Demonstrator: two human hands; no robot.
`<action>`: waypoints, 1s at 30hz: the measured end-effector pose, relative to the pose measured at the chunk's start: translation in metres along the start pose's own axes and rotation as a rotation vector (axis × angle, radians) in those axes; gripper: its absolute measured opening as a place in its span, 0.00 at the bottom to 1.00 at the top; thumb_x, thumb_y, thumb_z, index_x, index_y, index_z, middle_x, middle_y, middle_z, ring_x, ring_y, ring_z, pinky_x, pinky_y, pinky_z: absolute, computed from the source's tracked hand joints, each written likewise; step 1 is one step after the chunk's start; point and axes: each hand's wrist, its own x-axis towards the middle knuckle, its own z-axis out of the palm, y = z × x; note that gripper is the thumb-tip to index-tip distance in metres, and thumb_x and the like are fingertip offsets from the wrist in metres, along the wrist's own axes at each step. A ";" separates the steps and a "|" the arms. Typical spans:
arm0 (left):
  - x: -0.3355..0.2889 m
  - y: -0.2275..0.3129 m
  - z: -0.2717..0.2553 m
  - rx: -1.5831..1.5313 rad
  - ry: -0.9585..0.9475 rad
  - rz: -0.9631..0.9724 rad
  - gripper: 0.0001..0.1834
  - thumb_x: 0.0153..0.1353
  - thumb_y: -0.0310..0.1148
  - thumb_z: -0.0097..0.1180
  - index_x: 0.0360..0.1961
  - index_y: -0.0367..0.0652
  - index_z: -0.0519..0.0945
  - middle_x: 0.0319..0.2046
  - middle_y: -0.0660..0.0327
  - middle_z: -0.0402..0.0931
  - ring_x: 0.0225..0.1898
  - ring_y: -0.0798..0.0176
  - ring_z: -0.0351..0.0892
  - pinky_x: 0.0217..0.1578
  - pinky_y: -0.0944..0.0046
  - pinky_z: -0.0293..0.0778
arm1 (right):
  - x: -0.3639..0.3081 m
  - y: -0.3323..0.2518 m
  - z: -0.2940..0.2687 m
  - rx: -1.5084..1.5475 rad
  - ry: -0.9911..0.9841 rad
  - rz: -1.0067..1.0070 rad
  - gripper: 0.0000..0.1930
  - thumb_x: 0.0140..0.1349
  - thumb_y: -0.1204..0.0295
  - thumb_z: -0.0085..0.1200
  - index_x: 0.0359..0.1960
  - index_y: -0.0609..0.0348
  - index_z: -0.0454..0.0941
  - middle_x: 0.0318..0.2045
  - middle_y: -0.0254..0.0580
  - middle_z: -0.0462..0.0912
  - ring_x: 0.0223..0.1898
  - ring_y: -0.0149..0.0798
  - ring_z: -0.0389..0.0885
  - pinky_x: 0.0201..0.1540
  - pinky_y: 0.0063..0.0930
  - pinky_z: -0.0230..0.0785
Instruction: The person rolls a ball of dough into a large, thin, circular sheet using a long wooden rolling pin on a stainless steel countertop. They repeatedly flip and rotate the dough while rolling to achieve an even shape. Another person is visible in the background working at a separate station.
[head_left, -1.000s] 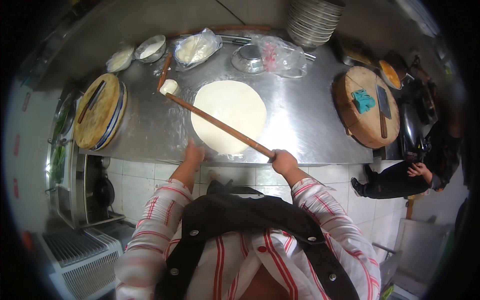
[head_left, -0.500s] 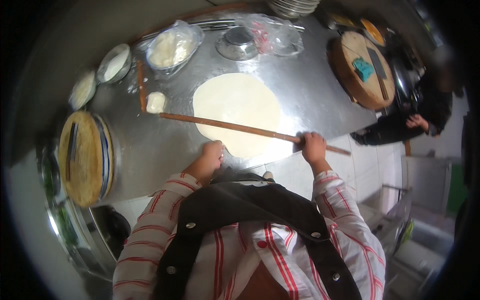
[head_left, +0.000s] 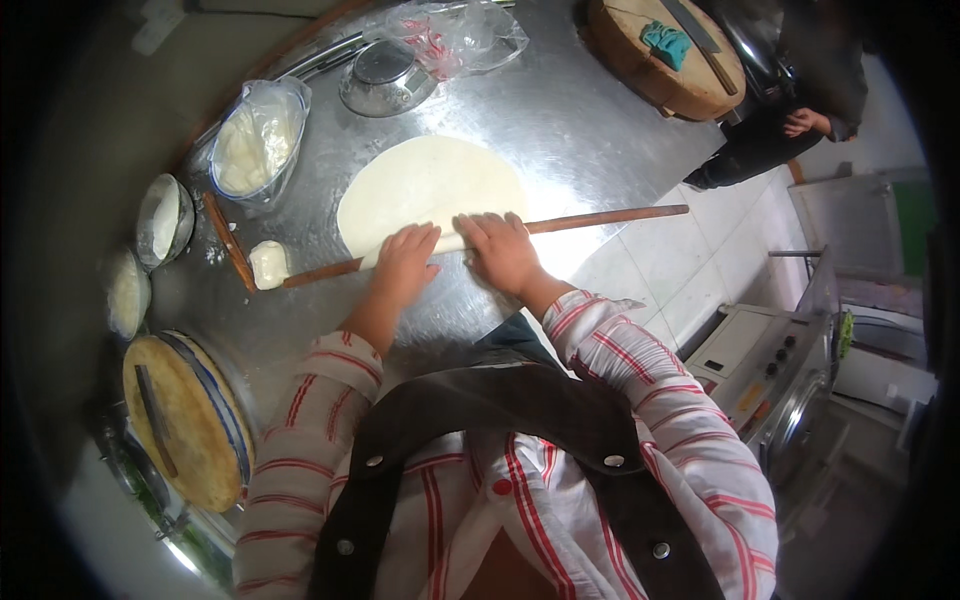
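A broad round sheet of pale dough (head_left: 430, 180) lies on the metal table, its near edge wrapped round a long wooden rolling pin (head_left: 610, 216). My left hand (head_left: 402, 260) rests on the wrapped part, fingers stretched forward. Close to its right, my right hand (head_left: 500, 252) also lies over the pin with its fingers extended. Both palms press from above, and neither hand closes round the wood. Beside the pin's left end sit a small dough lump (head_left: 268, 265) and a short wooden stick (head_left: 228, 242).
At the left are a plastic-covered bowl of dough (head_left: 255, 140), a bowl of white powder (head_left: 165, 222) and a round wooden board (head_left: 208, 440) with a knife. A scale (head_left: 383, 65) stands at the back. A chopping block (head_left: 680, 88) and another person (head_left: 805, 122) are at the right.
My hands have come together over the pin, the right moving leftward from the pin's right part. The dough's near edge is now rolled onto the pin. The view has shifted.
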 end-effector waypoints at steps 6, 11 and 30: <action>-0.022 0.027 -0.003 -0.026 -0.030 0.094 0.24 0.51 0.30 0.63 0.52 0.44 0.78 0.41 0.60 0.77 0.46 0.54 0.76 0.47 0.54 0.72 | -0.018 -0.006 0.000 0.091 -0.155 -0.027 0.13 0.55 0.71 0.53 0.43 0.55 0.78 0.45 0.43 0.79 0.50 0.47 0.75 0.52 0.42 0.67; -0.034 0.040 0.011 -0.086 -0.025 0.118 0.18 0.55 0.31 0.55 0.49 0.44 0.78 0.41 0.59 0.77 0.44 0.52 0.75 0.46 0.53 0.72 | -0.039 -0.002 0.022 0.274 -0.193 -0.002 0.10 0.57 0.73 0.49 0.40 0.57 0.78 0.38 0.45 0.78 0.44 0.50 0.78 0.47 0.43 0.71; -0.020 -0.002 -0.007 0.079 0.081 -0.061 0.33 0.48 0.31 0.68 0.58 0.41 0.72 0.59 0.52 0.67 0.59 0.44 0.67 0.58 0.43 0.60 | 0.042 0.022 0.016 0.045 -0.200 -0.202 0.27 0.64 0.63 0.52 0.64 0.58 0.67 0.64 0.53 0.67 0.68 0.53 0.60 0.71 0.50 0.48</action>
